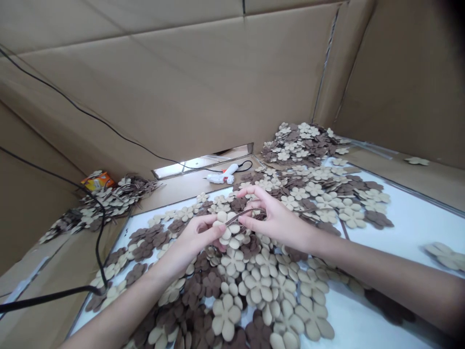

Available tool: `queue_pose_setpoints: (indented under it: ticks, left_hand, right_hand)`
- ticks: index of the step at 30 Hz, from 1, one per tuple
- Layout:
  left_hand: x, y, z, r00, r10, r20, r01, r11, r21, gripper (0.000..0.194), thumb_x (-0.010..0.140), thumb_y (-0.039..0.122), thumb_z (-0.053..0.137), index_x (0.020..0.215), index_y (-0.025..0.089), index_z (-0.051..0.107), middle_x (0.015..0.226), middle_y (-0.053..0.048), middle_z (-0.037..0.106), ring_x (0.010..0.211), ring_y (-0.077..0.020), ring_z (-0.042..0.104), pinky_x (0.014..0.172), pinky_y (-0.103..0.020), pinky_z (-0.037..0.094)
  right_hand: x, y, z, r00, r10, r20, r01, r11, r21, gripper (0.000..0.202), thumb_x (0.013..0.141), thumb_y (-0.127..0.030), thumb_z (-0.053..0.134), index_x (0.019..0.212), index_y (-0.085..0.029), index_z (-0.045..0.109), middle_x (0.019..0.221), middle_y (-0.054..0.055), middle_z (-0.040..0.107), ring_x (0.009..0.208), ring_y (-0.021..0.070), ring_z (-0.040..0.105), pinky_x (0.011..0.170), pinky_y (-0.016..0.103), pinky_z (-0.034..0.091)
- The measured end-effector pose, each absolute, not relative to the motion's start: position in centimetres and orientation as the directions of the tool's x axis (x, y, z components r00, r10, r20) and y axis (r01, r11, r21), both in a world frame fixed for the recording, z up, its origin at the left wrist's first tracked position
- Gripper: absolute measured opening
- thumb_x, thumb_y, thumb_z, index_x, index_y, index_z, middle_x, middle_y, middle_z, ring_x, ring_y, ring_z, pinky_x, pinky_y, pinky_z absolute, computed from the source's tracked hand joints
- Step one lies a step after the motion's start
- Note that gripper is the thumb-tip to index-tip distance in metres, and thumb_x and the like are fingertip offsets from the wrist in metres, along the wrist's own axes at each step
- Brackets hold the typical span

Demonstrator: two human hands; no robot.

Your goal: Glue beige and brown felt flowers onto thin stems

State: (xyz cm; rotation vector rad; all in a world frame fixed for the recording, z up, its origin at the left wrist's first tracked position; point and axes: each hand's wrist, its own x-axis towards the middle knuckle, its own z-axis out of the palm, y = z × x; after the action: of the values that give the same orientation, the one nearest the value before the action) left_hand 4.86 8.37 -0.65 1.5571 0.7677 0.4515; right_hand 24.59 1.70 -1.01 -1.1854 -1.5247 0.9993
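Observation:
Between thumb and fingers, my left hand [204, 235] grips a cream fabric flower [228, 231]. My right hand [264, 211] is just to the right, its fingers curled around a thin brown ribbon [240, 214]. The ribbon crosses over the flower's face, and a tail of it trails to the right past my wrist. Whether the ribbon is fixed to the flower I cannot tell. Below both hands lies a thick spread of loose cream and brown flowers [232, 261] on a white board [348, 315].
A white glue gun [221, 177] with a black cord lies beyond my hands. Flower piles stand at the back right [301, 143] and at the left [112, 201], the left one beside an orange packet [98, 181]. Cardboard walls [218, 87] enclose the space. A black cable [100, 232] hangs at the left.

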Motion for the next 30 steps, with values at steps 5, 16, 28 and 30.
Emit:
queue_pose_setpoints:
  ticks: [5,16,28,30]
  left_hand:
    - [5.0,8.4,-0.7,0.681,0.714,-0.160,0.202,0.027,0.979,0.023,0.079,0.038,0.063,0.073,0.016,0.062,0.069,0.000,0.058,0.067,-0.0145,0.057,0.065,-0.026,0.049]
    - [5.0,8.7,-1.3,0.662,0.736,-0.140,0.160,0.044,0.986,0.024,0.077,0.037,0.064,0.069,0.015,0.062,0.069,-0.001,0.059,0.066,-0.0138,0.055,0.062,-0.024,0.049]
    - [5.1,8.8,-0.3,0.613,0.786,-0.085,0.234,-0.078,0.969,0.027,0.076,0.041,0.062,0.066,0.015,0.061,0.065,0.000,0.057,0.064,-0.0163,0.056,0.063,-0.027,0.050]
    - [5.0,8.9,-0.2,0.603,0.792,-0.092,0.241,-0.071,0.968,0.028,0.074,0.042,0.063,0.065,0.015,0.060,0.065,0.000,0.057,0.063,-0.0160,0.055,0.062,-0.027,0.050]
  right_hand:
    - [24.5,1.7,-1.0,-0.105,0.972,0.208,0.239,0.228,-0.944,0.035,0.084,-0.024,0.056,0.115,-0.027,0.041,0.077,-0.004,0.057,0.077,0.0129,0.057,0.063,0.023,0.042]
    - [24.7,1.8,-1.3,-0.103,0.974,0.200,0.230,0.218,-0.948,0.036,0.084,-0.025,0.057,0.117,-0.027,0.041,0.077,-0.004,0.056,0.072,0.0109,0.054,0.066,0.023,0.040]
    - [25.6,3.4,-2.4,0.079,0.978,0.193,-0.028,0.196,-0.980,0.026,0.088,-0.046,0.047,0.079,-0.021,0.048,0.075,-0.003,0.055,0.079,0.0141,0.056,0.080,0.029,0.042]
    - [25.9,3.8,-2.6,0.119,0.978,0.171,-0.108,0.184,-0.977,0.031,0.087,-0.048,0.047,0.074,-0.020,0.047,0.070,-0.003,0.053,0.072,0.0132,0.055,0.074,0.028,0.044]
